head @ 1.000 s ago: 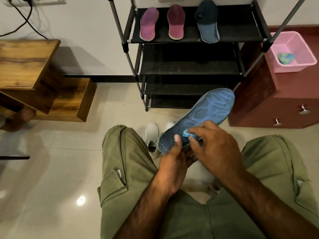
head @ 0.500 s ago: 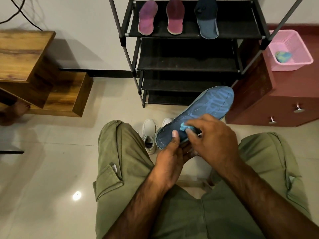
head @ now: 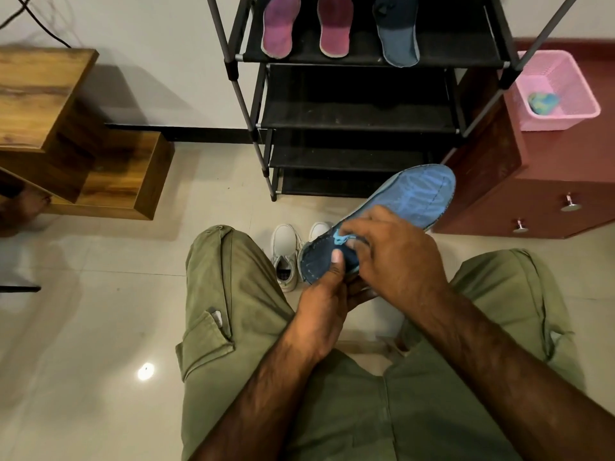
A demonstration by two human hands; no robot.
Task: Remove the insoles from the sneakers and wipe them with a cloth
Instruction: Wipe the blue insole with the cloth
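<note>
Right grip (head: 396,261), pinching the small blue cloth (head: 339,239), has slid slightly nearer the left thumb at the heel end of the blue insole (head: 419,194). Left grip (head: 324,304) clasps that heel, thumb on top, holding the insole above the white sneakers (head: 286,254) on the floor. Step in hand: wiping; next move likely calls for strokes toward the toe, then placing beside the three insoles (head: 334,28) at the rack's top-shelf front edge; legible writing: none.

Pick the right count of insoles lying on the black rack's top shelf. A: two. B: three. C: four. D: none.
B: a purple-pink insole, a pink insole and a dark blue insole lie side by side on the top shelf.
</note>
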